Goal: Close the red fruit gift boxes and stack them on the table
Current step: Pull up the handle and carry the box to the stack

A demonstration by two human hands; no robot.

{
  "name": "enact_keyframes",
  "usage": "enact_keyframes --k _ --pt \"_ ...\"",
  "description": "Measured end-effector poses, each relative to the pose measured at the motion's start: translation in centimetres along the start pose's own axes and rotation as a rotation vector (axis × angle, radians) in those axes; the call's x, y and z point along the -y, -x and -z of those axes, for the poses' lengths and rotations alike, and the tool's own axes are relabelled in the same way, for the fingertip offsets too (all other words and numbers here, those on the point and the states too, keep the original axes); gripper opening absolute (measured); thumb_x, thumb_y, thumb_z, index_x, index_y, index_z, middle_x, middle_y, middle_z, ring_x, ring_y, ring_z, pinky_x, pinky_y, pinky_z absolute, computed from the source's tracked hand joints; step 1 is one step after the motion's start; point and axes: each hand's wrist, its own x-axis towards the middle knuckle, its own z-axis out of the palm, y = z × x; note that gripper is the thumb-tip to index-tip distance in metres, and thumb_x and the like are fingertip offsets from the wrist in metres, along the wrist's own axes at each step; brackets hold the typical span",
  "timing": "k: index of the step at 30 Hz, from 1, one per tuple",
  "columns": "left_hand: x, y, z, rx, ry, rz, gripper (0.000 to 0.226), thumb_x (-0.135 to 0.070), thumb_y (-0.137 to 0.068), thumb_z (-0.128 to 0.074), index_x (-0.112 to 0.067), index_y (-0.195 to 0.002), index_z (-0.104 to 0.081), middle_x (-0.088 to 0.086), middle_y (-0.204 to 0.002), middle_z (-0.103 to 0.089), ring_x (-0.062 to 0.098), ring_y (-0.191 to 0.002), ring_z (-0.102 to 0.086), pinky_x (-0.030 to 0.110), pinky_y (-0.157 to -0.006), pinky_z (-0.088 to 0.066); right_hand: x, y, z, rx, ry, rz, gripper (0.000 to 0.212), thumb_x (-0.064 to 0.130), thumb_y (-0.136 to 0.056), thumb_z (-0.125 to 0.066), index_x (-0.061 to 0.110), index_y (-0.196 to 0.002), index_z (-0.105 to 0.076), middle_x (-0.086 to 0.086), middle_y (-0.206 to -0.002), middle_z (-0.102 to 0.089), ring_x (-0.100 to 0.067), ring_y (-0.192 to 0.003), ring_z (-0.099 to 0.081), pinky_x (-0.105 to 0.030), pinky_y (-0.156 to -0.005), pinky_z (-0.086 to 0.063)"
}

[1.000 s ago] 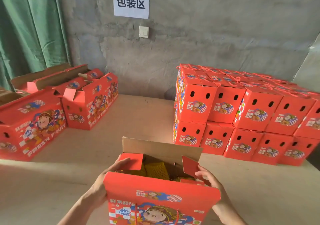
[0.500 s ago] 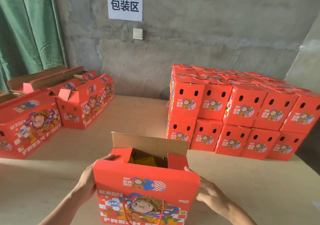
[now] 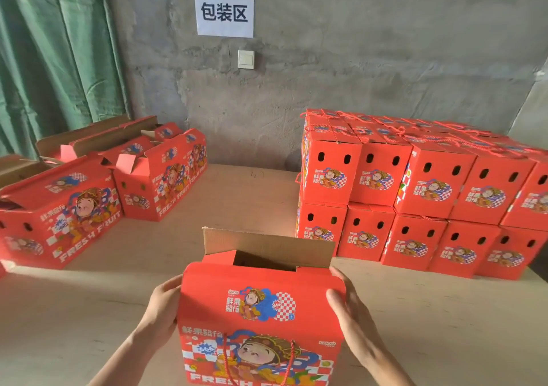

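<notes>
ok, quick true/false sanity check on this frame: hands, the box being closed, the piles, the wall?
1. The left hand and right hand hold the front box by its sides. True.
2. The front box's back flap is folded down. False: the back flap stands upright and the top is open.
3. The closed boxes on the right are stacked two high. True.
4. The boxes on the left are all shut. False: their flaps stick up, open.
5. The sign hangs below the light switch. False: the sign is above it.
</notes>
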Motion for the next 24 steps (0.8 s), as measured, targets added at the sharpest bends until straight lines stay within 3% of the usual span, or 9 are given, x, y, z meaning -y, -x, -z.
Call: enact_keyframes --k 2,3,7,10,13,18,24 --pt "-0.4 0.2 -0.1 -0.033 -0.073 -0.023 0.032 0.001 -0.092 -0.046 -0.02 -0.089 -0.07 0.013 -0.077 -0.073 0.023 -0.06 -0.065 0.033 -0.06 -0.052 -0.1 -0.1 -1.0 -0.158 0.015 0.019 0.038 0.044 -0.096 -0.042 0.043 -0.133 -0.036 0.0 -0.127 -0.06 -0.007 -0.08 -0.064 -0.022 -0.067 -0.042" --pt "-0.4 0.4 -0.2 -0.042 -0.104 -0.045 0.032 -0.002 -0.094 -0.046 -0.021 -0.089 -0.071 0.011 -0.076 -0.074 0.023 -0.062 -0.065 0.032 -0.06 -0.051 -0.3 -0.1 -1.4 -0.215 0.036 0.039 0.033 0.033 -0.098 -0.045 0.038 -0.13 -0.042 0.002 -0.123 -0.061 -0.006 -0.073 -0.062 -0.02 -0.066 -0.042" --pt "-0.2 0.8 -0.9 -0.122 -0.217 -0.245 0.027 -0.02 -0.101 -0.04 -0.021 -0.103 -0.067 0.003 -0.092 -0.072 0.019 -0.083 -0.063 0.031 -0.07 -0.048 -0.8 -0.1 -2.6 -0.358 0.163 0.152 0.019 0.015 -0.096 -0.05 0.018 -0.111 -0.061 0.01 -0.108 -0.061 -0.007 -0.092 -0.06 -0.002 -0.071 -0.037" --pt "0.0 1.4 -1.8 -0.202 -0.628 -0.662 0.029 -0.032 -0.097 -0.046 -0.014 -0.11 -0.065 -0.004 -0.101 -0.064 0.013 -0.091 -0.056 0.031 -0.083 -0.043 -1.0 -0.3 -2.7 -0.415 0.18 0.18 0.014 0.008 -0.093 -0.054 0.012 -0.102 -0.065 0.007 -0.099 -0.062 -0.008 -0.088 -0.059 -0.008 -0.072 -0.041" --pt "0.8 1.2 -2.3 -0.226 -0.897 -0.92 0.039 -0.033 -0.09 -0.041 -0.006 -0.093 -0.07 0.004 -0.095 -0.064 0.024 -0.087 -0.055 0.033 -0.082 -0.044 -1.2 -0.4 -2.8 -0.446 0.183 0.201 0.01 0.002 -0.09 -0.057 0.006 -0.094 -0.066 -0.001 -0.097 -0.059 -0.012 -0.089 -0.058 -0.016 -0.073 -0.044" --pt "0.8 0.6 -2.2 -0.25 -0.938 -0.966 0.037 -0.03 -0.09 -0.038 -0.009 -0.08 -0.067 -0.002 -0.084 -0.058 0.016 -0.078 -0.044 0.019 -0.076 -0.029 -1.1 -0.8 -2.6 -0.449 0.177 0.166 0.015 0.001 -0.092 -0.053 0.002 -0.087 -0.067 -0.002 -0.095 -0.059 -0.013 -0.087 -0.056 -0.018 -0.071 -0.04" --pt "0.3 1.2 -2.4 -0.214 -0.916 -0.896 0.039 -0.033 -0.09 -0.037 -0.009 -0.08 -0.067 0.0 -0.083 -0.06 0.018 -0.077 -0.045 0.031 -0.073 -0.039 -1.1 -1.8 -2.2 -0.428 0.151 0.089 0.016 0.003 -0.091 -0.056 -0.002 -0.084 -0.07 -0.003 -0.097 -0.06 -0.017 -0.086 -0.057 -0.026 -0.073 -0.042"
